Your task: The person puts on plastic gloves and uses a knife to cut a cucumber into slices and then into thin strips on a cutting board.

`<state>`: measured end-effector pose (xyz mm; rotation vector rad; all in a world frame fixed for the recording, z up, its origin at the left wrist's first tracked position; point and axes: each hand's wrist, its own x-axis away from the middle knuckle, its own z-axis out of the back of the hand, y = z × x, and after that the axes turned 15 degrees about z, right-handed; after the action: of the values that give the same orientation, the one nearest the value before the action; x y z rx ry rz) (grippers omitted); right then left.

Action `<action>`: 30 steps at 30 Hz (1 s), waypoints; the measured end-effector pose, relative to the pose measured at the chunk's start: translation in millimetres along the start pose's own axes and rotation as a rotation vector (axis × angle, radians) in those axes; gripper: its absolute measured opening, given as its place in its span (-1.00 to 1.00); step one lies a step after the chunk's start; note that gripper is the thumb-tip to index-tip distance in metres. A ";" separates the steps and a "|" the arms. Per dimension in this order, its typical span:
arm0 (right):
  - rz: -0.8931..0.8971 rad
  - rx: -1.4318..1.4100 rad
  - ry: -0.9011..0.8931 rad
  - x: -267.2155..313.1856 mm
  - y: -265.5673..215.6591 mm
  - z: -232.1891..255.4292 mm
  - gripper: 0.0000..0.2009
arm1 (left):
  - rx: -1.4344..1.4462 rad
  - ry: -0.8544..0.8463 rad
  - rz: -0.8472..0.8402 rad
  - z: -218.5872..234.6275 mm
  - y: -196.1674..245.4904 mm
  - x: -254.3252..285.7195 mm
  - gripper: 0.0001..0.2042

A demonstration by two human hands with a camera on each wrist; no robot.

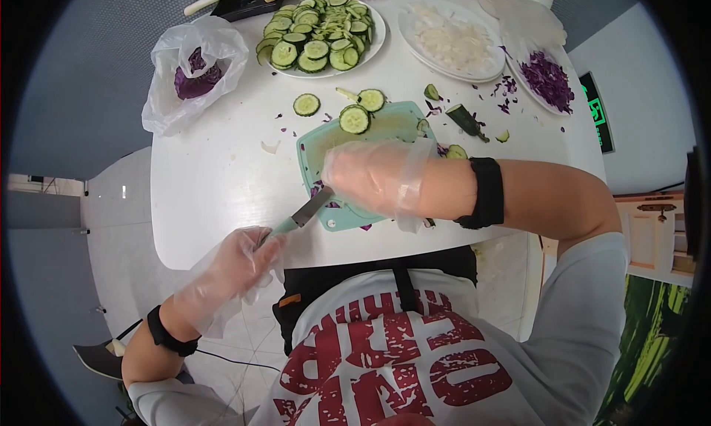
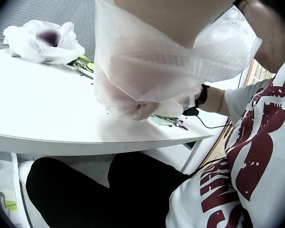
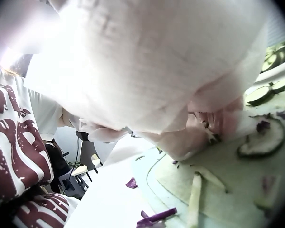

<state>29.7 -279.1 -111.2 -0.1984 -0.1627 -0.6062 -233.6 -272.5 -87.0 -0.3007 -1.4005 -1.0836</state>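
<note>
In the head view my left hand, in a clear plastic glove, grips the pale green handle of a knife near the table's front edge. The blade points up and right, its tip right at my gloved right hand. That right hand lies low over a light green cutting board, hiding much of it. In the right wrist view its fingers bend down close to the board, and the glove hides what is under them; I cannot tell whether they hold anything. Cucumber strips and purple cabbage scraps lie nearby.
A plate of cucumber slices stands at the back, beside bagged purple cabbage. Plates of pale slices and shredded cabbage stand back right. Loose cucumber slices and a cucumber end lie around the board.
</note>
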 end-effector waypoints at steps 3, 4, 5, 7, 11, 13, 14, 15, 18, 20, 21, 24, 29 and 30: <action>-0.068 -0.161 0.166 5.6 6.8 -4.1 -0.85 | -0.007 0.050 0.029 0.9 11.0 9.2 -0.69; -0.072 -0.192 0.227 8.7 10.6 2.0 -0.85 | -0.006 0.051 0.028 2.5 12.7 9.3 -0.69; -0.077 -0.223 0.288 10.4 15.4 9.1 -0.85 | -0.001 0.079 -0.031 4.5 14.5 9.2 -0.69; -0.051 -0.108 0.306 12.6 31.9 28.4 -0.86 | 0.003 0.106 -0.092 9.7 20.4 9.3 -0.69; -0.052 0.167 0.344 8.5 99.3 51.7 -0.86 | 0.113 0.170 -0.210 17.3 38.1 1.6 -0.66; -0.070 0.245 0.347 6.6 132.1 64.6 -0.86 | 0.215 0.155 -0.288 24.4 43.3 -9.9 -0.62; -0.162 0.258 0.392 3.0 150.4 66.5 -0.86 | 0.226 0.198 -0.282 19.7 54.7 -3.4 -0.61; -0.255 0.269 0.437 -1.1 167.1 66.9 -0.85 | 0.225 0.199 -0.283 20.2 57.4 -5.0 -0.61; -0.253 0.809 0.150 -21.1 205.3 63.0 -0.78 | 0.265 0.193 -0.296 20.4 61.1 -11.3 -0.61; -0.309 0.644 0.275 -26.8 211.9 68.1 -0.79 | 0.241 0.199 -0.295 19.1 59.3 -14.0 -0.62; -0.359 0.476 0.396 -28.7 214.0 69.0 -0.79 | 0.240 0.199 -0.295 19.0 59.7 -12.6 -0.62; -0.398 0.387 0.462 -32.4 213.0 66.7 -0.81 | 0.225 0.196 -0.253 19.6 59.7 -8.9 -0.61; -0.356 0.372 0.463 -14.3 182.3 82.9 -0.79 | 0.251 0.255 -0.249 23.4 49.1 -18.2 -0.65; -0.360 0.469 0.355 -7.8 170.7 88.2 -0.78 | 0.250 0.251 -0.240 22.7 48.5 -15.4 -0.65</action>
<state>114.0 -117.2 -50.8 0.4007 0.0082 -0.9310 -208.8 -223.9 -75.5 0.1840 -1.3491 -1.0835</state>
